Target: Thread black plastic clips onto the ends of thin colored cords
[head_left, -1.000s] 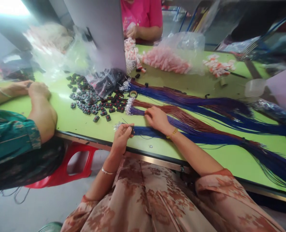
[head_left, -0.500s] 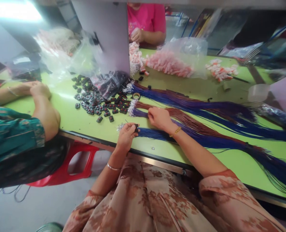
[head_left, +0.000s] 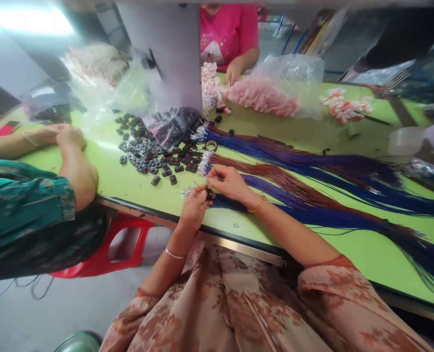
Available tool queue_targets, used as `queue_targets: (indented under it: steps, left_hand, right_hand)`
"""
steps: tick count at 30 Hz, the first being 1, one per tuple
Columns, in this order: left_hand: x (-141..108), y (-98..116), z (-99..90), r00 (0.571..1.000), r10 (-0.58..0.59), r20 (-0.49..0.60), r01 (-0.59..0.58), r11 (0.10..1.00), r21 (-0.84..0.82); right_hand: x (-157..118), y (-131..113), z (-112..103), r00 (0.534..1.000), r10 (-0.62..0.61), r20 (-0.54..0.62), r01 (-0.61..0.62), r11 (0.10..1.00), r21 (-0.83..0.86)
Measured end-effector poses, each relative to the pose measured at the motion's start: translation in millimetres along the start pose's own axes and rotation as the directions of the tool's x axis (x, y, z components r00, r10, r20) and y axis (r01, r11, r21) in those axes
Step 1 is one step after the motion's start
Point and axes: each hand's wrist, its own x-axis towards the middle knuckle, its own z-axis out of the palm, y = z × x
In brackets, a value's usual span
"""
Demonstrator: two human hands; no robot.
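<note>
Near the table's front edge, my left hand [head_left: 194, 208] is closed on a small black connector [head_left: 209, 194]. My right hand [head_left: 228, 182] is just above and to the right of it, thumb and fingers pinched together; what they hold is too small to make out. Blue wires [head_left: 235, 203] run right from beside the connector, under my right wrist. Silvery wire ends [head_left: 186, 192] lie left of my left fingers. Behind my right hand are brown wires [head_left: 275, 177] and purple wires [head_left: 262, 186]. A heap of black connectors [head_left: 147, 159] lies to the left.
A tape roll [head_left: 211, 146] lies behind my hands. A grey post [head_left: 169, 58] stands beyond the black plastic bag [head_left: 172, 124]. A person in green [head_left: 26, 210] sits at left, another in pink [head_left: 231, 34] opposite. Pink-white parts [head_left: 262, 95] fill a clear bag.
My right hand has moved left from the brown and purple wires, close to the connector in my left hand. The hand of the person opposite has lowered to the table. The view has shifted slightly.
</note>
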Motion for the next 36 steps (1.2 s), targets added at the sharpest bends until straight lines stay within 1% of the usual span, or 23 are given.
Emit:
queue_targets:
  steps: [3, 5, 9, 17, 23, 30, 36]
  left_hand:
    - [-0.8, 1.8, -0.8, 1.000, -0.013, 0.013, 0.013, 0.999, -0.035]
    - [-1.1, 3.1, -0.6, 0.999, -0.030, 0.014, 0.030, 0.998, -0.047]
    - [-2.1, 6.0, 1.2, 0.998, -0.060, 0.011, 0.060, 0.997, -0.047]
    - [-3.6, 8.7, 2.5, 0.997, -0.080, 0.022, 0.080, 0.996, -0.039]
    - [-4.6, 8.7, 2.7, 0.997, -0.077, 0.031, 0.078, 0.996, -0.034]
    - [-3.7, 7.7, 2.8, 0.998, -0.063, 0.009, 0.064, 0.997, -0.044]
    - [-3.7, 7.2, 2.5, 0.998, -0.061, 0.008, 0.061, 0.998, -0.009]
  right_hand:
    - [-21.0, 5.2, -3.2, 1.000, 0.015, 0.007, -0.015, 1.000, 0.002]
    - [-32.7, 8.8, -3.5, 1.000, 0.008, -0.013, -0.008, 1.000, -0.018]
    - [-44.4, 12.1, -1.4, 0.998, -0.028, -0.054, 0.024, 0.997, -0.076]
    - [-45.1, 10.0, 2.4, 0.990, -0.126, -0.061, 0.114, 0.980, -0.164]
    - [-46.8, 10.5, 4.4, 0.988, -0.133, -0.080, 0.115, 0.974, -0.197]
    - [-48.4, 9.0, 3.2, 0.989, -0.133, -0.059, 0.116, 0.966, -0.230]
    - [-49.8, 7.7, 4.5, 0.989, -0.143, -0.038, 0.126, 0.948, -0.292]
